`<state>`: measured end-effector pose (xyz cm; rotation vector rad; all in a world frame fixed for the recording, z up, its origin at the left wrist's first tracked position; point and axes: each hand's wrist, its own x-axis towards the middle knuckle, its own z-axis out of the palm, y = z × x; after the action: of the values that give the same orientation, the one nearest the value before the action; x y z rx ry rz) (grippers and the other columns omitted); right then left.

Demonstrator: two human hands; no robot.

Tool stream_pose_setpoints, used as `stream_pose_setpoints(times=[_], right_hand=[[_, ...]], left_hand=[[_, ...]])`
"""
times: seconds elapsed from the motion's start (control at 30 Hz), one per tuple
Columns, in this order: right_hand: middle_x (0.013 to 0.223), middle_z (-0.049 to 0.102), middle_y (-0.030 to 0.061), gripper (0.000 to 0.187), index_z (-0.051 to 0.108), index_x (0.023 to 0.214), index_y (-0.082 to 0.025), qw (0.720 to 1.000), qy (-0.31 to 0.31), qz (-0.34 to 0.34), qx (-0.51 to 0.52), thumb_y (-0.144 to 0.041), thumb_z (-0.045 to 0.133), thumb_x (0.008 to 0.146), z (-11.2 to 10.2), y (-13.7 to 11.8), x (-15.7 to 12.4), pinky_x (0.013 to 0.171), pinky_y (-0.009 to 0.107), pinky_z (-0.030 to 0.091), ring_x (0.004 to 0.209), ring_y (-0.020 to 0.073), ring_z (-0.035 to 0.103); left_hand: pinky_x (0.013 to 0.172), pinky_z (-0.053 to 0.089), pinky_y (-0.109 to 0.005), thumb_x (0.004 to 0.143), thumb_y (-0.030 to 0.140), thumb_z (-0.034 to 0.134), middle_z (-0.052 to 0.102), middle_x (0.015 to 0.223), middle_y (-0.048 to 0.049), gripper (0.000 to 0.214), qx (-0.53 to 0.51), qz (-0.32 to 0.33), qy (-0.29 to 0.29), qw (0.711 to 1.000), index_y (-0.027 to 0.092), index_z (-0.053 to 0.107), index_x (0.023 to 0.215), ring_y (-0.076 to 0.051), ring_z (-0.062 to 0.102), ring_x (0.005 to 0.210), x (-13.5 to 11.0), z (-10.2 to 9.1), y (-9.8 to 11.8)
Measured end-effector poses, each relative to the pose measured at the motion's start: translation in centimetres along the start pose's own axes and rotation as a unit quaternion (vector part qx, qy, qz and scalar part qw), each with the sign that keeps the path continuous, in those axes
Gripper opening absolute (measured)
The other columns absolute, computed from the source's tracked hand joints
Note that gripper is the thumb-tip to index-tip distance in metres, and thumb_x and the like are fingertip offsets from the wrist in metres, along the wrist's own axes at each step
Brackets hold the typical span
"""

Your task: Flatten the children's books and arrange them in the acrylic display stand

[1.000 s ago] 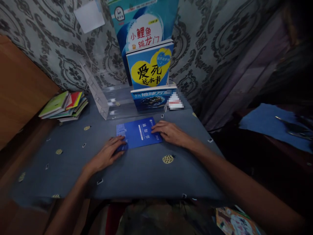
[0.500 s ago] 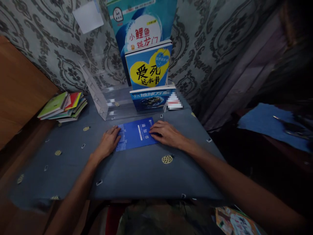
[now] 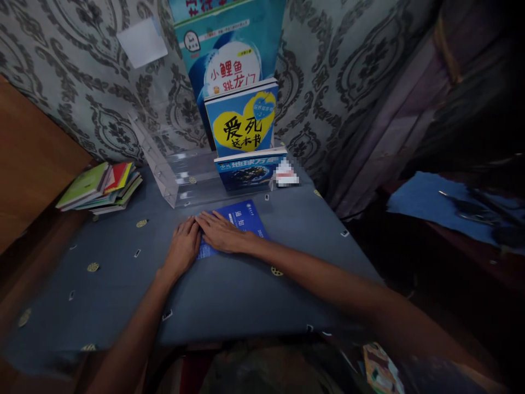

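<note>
Head view, booklet [image 3: 248,216], seemingly under right hand [image 3: 221,233]

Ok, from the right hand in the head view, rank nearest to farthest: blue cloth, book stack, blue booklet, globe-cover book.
1. Blue booklet, under the right hand.
2. Globe-cover book, standing just ahead.
3. Book stack, over on the left.
4. Blue cloth, far right.

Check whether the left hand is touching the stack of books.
Apart. The head view shows a stretch of tablecloth lying between the left hand and the stack of books.
</note>
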<state>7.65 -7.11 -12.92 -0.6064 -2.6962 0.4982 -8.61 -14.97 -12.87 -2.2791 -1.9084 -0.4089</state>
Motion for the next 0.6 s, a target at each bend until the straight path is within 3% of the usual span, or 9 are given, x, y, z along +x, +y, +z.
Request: stream_pose_setpoints(times=[0.3, 0.47, 0.6], right_hand=[[0.16, 0.041, 0.0226, 0.06, 0.039, 0.154, -0.005, 0.995, 0.001, 0.089, -0.035, -0.034, 0.045, 0.102, -3.1, 3.4, -5.1, 0.126, 0.052, 0.027, 0.153, 0.0304, 0.033], [0.156, 0.049, 0.0175, 0.053, 0.046, 0.151, -0.012, 0.99, 0.05, 0.132, -0.019, -0.034, 0.037, 0.104, -5.3, 6.9, -8.6, 0.124, 0.056, 0.028, 0.148, 0.0292, 0.042], [0.15, 0.058, 0.011, 0.049, 0.049, 0.15, -0.021, 0.987, 0.082, 0.131, 0.047, -0.034, 0.03, 0.106, -6.2, 9.0, -9.4, 0.123, 0.056, 0.031, 0.139, 0.0252, 0.053]], left_hand=[[0.112, 0.044, -0.053, 0.104, 0.029, 0.035, 0.059, 0.144, -0.0194, 0.042, 0.025, -0.001, 0.007, 1.0, 0.013, 0.058, 0.136, -0.032, 0.055, 0.133, -0.1, 0.4, -0.1], [0.11, 0.046, -0.052, 0.104, 0.028, 0.036, 0.059, 0.143, -0.0194, 0.042, 0.03, -0.008, -0.007, 0.999, 0.012, 0.058, 0.136, -0.033, 0.056, 0.133, -0.1, 0.1, 0.0], [0.114, 0.043, -0.054, 0.104, 0.028, 0.035, 0.06, 0.142, -0.0188, 0.042, 0.023, 0.005, -0.016, 1.0, 0.014, 0.059, 0.135, -0.032, 0.054, 0.135, 0.4, -0.4, 0.0]])
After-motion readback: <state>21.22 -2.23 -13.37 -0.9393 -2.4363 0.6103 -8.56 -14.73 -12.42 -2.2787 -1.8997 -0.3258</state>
